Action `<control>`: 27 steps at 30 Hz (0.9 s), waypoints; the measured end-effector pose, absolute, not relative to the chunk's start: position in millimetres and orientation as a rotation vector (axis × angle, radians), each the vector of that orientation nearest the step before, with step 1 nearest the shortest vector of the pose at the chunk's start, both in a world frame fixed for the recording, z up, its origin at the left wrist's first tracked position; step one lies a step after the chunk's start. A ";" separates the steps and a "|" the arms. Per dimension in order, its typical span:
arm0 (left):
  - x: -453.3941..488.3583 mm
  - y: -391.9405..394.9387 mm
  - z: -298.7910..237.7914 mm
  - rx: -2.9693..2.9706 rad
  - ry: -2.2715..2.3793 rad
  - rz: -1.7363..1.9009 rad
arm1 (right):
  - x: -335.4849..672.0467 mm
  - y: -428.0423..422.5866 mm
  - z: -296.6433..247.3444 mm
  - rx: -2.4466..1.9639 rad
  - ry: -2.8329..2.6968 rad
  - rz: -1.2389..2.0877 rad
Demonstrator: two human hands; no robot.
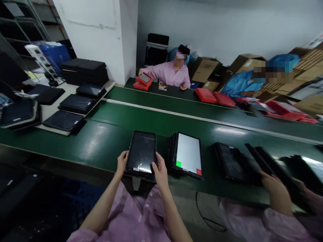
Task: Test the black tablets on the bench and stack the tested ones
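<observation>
The left hand (pixel 122 163) and right hand (pixel 159 169) clasp the dark tablet (pixel 141 153) at the bench's (pixel 101 141) near edge, covering its lower corners. The lit tablet (pixel 188 154) hides all but the side of the stack (pixel 171 151) beneath it. Toward the bench's right end a co-worker's hand (pixel 276 196) and the black tablets (pixel 267 161) by it smear into blur — partly cut off by the view's edge. The small item (pixel 163 87) at the far edge is too small to tell.

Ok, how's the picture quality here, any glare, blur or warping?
Head view: light glares off the green bench and the dark tablet held by the left hand and right hand; the lit tablet beside it blows out white; the right edge is blurred; bench lines tilt and bow, wide-angle.
</observation>
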State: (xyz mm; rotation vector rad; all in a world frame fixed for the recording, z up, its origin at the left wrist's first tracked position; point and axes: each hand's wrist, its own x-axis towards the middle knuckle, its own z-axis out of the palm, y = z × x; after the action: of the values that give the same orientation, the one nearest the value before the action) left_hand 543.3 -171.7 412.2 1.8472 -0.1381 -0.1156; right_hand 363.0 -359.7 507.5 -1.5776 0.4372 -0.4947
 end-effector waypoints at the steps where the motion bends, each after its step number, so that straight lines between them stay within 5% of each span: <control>1: 530.3 -173.3 405.1 1.860 -0.087 -0.075 | 371.3 -356.8 505.2 -1.620 0.442 -0.490; 27: 531.4 -176.5 413.5 1.878 -0.211 -0.148 | 382.0 -377.7 497.7 -1.755 0.289 -0.282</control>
State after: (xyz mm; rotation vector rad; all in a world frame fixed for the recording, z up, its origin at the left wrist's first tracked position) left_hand 531.4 -176.5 413.5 1.8781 -0.2114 -0.1476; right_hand 382.0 -377.7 497.7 -1.7552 0.2892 -0.2818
